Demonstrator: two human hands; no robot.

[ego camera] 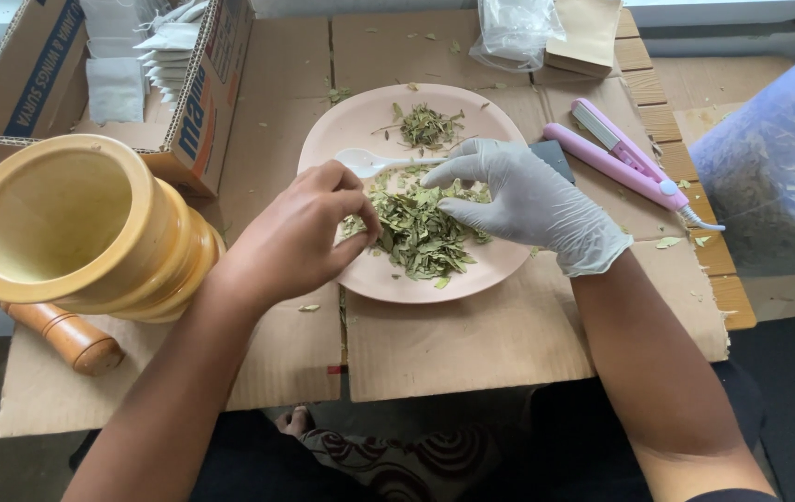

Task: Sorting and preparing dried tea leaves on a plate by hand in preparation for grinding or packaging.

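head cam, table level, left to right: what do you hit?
Wooden pestle → yellow wooden mortar → bare left hand → pink plate of dried leaves → gloved right hand → pink sealer tool → clear bag of leaves.

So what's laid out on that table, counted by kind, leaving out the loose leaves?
Pink plate: 1
White plastic spoon: 1
Wooden mortar: 1
Wooden pestle: 1
Pink clamp tool: 1
Cardboard box: 1
Clear bags: 2
Total: 8
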